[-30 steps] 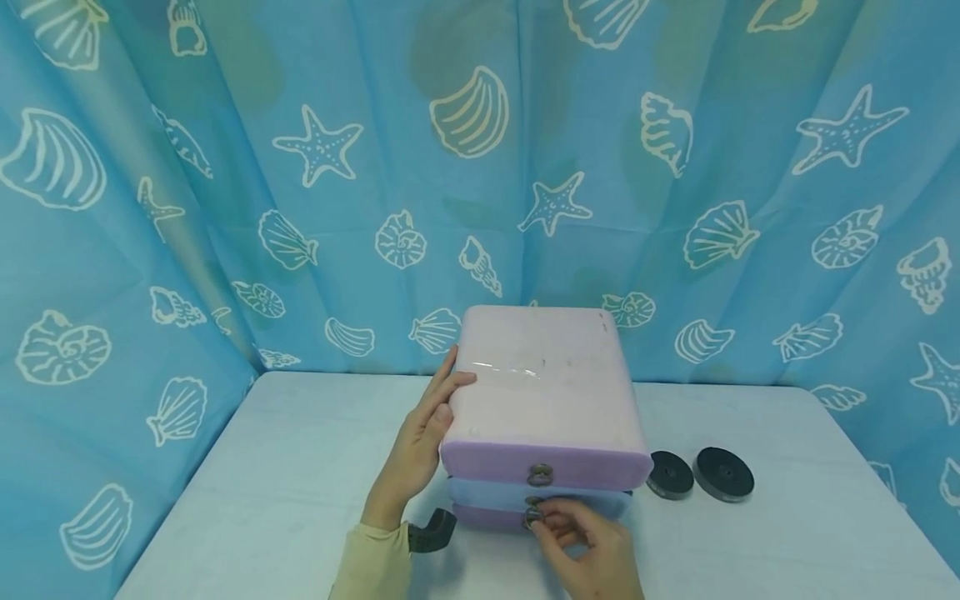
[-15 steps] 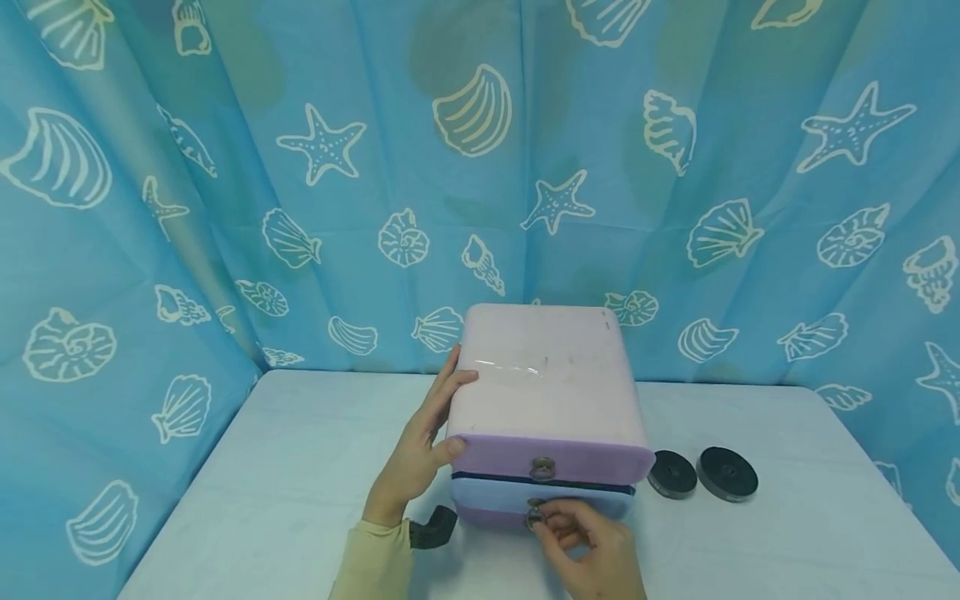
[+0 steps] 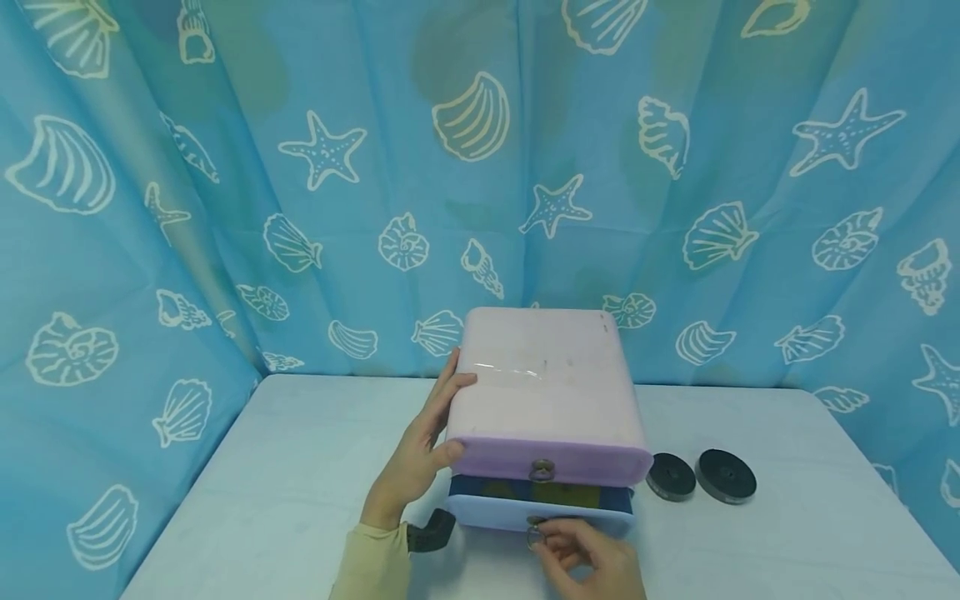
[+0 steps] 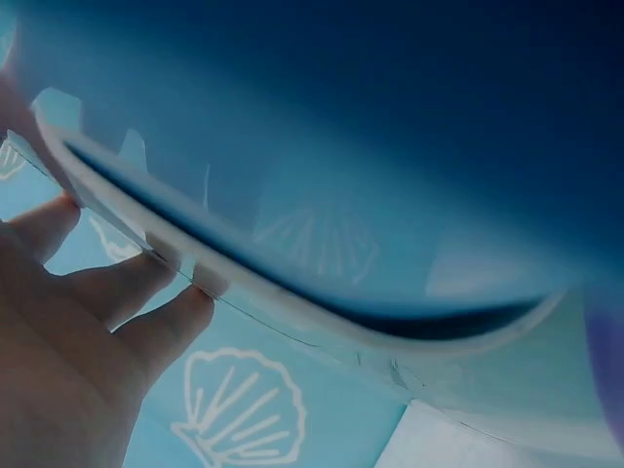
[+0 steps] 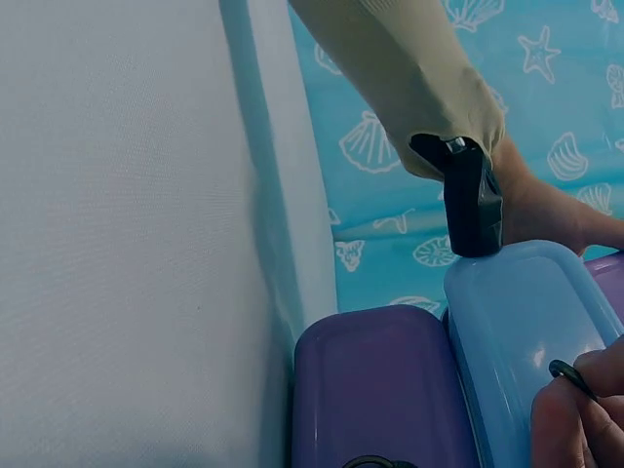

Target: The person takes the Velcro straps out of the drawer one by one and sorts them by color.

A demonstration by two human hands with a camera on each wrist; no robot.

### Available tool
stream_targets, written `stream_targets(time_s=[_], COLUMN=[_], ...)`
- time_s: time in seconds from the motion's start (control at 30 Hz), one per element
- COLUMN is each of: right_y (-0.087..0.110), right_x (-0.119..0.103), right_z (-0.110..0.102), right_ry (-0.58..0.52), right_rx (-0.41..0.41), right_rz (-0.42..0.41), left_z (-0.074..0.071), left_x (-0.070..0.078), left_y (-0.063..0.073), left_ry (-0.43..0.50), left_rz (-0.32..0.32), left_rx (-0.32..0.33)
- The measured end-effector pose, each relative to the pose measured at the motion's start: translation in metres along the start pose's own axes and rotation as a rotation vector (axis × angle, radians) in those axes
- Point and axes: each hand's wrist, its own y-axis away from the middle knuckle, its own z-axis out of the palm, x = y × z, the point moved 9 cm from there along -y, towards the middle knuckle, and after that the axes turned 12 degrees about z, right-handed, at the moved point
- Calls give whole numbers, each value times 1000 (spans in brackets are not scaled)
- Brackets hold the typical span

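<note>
A small drawer box [image 3: 547, 375] with a pale pink top stands at the middle of the table. Its purple top drawer [image 3: 498, 457] is closed. The blue middle drawer [image 3: 487, 511] is pulled partway out, baring a dark blue inside with yellowish patches. My right hand [image 3: 592, 558] pinches the metal ring pull [image 5: 570, 375] of this blue drawer. Fairly straight fingers of my left hand [image 3: 416, 454] rest against the box's left side, the thumb near the front corner. In the right wrist view the purple bottom drawer [image 5: 380, 380] sits below the blue one.
Two black round discs [image 3: 725, 477] lie on the white table [image 3: 315, 467] to the right of the box. A black wrist mount [image 3: 432, 531] sticks out from the left sleeve, close to the box's front left corner. A blue shell-patterned curtain [image 3: 345, 250] hangs behind.
The blue drawer has slid out toward me, with my right hand pinching its ring pull. My left thumb has shifted from the box's side to its front corner.
</note>
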Motion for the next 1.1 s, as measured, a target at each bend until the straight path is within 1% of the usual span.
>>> stream_targets(time_s=[0.2,0.43,0.7,0.8,0.9,1.0,1.03,1.07,1.1], right_y=[2,5,8,11,16,21,21,22,23], right_x=[1,3,3,4,4,5,8,13,20], right_z=[-1,-5,-8,-9,-9,-10,-10,-9,-7], right_ry=[27,66,80,77,87,147,167,174,174], right_rx=[0,15,19,17,13,12,-2,-40,-94], right_rz=[21,75,73,90,126,170,203,252,314], left_z=[2,5,6,6,4,2,2,2,2], left_x=[-2,-5,-4,-3,-2,-2,-2,-2,-2], left_y=[0,0,-1,-1,-1,0,0,0,-1], left_ry=[20,36,19,17,11,3,0,-2,-3], left_rz=[4,8,2,0,-6,-13,-14,-12,-13], left_rx=[-44,-71,-89,-99,-96,-91,-91,-91,-91])
